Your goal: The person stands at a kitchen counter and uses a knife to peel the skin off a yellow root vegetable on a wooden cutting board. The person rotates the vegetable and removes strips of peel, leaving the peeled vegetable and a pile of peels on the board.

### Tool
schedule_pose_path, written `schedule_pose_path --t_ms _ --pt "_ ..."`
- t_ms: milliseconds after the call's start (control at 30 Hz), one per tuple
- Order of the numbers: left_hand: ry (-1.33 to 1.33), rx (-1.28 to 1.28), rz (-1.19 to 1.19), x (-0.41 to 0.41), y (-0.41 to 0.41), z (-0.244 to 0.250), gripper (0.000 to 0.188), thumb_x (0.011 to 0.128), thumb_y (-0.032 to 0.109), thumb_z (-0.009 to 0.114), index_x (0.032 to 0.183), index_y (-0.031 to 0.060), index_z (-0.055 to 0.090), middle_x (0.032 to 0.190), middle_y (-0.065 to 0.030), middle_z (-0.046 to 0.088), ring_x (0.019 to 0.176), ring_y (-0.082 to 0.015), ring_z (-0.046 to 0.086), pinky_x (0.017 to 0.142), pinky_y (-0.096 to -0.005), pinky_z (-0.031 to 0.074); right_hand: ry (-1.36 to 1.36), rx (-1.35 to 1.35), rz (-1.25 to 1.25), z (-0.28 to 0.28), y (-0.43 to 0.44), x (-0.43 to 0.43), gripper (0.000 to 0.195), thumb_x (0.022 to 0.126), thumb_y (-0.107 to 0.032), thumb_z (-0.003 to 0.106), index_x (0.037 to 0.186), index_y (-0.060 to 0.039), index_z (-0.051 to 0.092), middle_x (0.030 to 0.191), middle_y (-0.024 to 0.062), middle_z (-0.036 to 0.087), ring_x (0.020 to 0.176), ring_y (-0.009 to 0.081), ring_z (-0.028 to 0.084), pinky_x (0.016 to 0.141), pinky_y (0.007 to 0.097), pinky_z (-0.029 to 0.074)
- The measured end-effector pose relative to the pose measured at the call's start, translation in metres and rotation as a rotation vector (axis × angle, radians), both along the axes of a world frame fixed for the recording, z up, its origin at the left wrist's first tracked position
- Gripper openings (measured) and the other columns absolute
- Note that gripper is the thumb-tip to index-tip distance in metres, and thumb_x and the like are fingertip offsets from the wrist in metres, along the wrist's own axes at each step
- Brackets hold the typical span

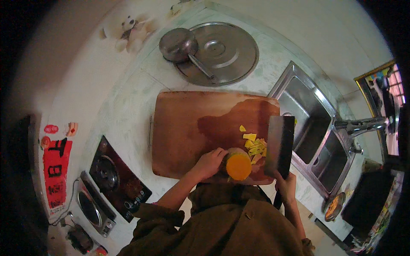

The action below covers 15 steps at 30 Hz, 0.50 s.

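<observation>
A brown wooden cutting board (182, 128) lies before me with a wet patch at its upper right. My left hand (209, 163) holds a piece of pumpkin or similar squash (238, 167) by its left side; its round orange cut face is turned up. My right hand (286, 185) grips the handle of a broad cleaver (280, 144), whose blade is at the board's right edge, apart from the squash. Several yellow-green peel pieces (256, 147) lie between the squash and the blade.
Beyond the board, a metal saucepan (178, 44) rests partly on a large round metal lid (235, 48). A double steel sink (301, 112) with a faucet (363, 125) is at the right, near a bowl of orange pieces (334, 206). An induction cooktop (120, 182) stands at the left.
</observation>
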State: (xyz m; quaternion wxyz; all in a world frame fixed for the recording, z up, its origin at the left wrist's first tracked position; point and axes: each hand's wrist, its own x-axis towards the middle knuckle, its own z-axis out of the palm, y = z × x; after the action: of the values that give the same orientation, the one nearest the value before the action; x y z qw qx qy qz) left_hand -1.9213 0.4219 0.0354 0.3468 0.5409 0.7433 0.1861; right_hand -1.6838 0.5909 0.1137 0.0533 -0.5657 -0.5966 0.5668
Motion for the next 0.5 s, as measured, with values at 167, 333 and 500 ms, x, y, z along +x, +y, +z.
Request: schedule_pose_path --t_ms 167,333,500 --pt "0.035 -0.052 -0.003 0.005 0.003 0.005 0.039 0.075 0.007 0.057 0.112 0.0005 0.046 0.109 -0.0221 0.051 0.100 -0.0402 0.053 0.086 -0.0458 0.045 -0.006 0.000 -0.059 -0.007 -0.004 0.012 0.019 0.084 -0.014 0.063 0.072 -0.0013 0.057 0.050 -0.0004 0.048 0.039 0.0075 0.043 0.037 0.0239 0.032" --pt "-0.217 0.101 0.257 0.017 -0.003 0.010 0.033 0.081 0.010 0.056 0.110 -0.0020 0.045 0.110 -0.0228 0.051 0.101 -0.0393 0.053 0.085 -0.0431 0.045 0.036 -0.011 -0.075 -0.007 -0.009 0.009 0.018 0.084 -0.014 0.063 0.073 -0.0018 0.056 0.052 -0.0006 0.048 0.039 0.0073 0.042 0.037 0.0242 0.031" --pt "-0.334 0.173 0.412 0.025 -0.011 -0.011 0.026 0.085 0.009 0.054 0.108 -0.0001 0.046 0.107 -0.0216 0.055 0.099 -0.0370 0.055 0.084 -0.0415 0.044 0.031 -0.016 -0.051 -0.006 -0.015 0.003 0.018 0.084 -0.014 0.063 0.072 -0.0029 0.055 0.052 -0.0007 0.048 0.039 0.0075 0.043 0.036 0.0243 0.031"
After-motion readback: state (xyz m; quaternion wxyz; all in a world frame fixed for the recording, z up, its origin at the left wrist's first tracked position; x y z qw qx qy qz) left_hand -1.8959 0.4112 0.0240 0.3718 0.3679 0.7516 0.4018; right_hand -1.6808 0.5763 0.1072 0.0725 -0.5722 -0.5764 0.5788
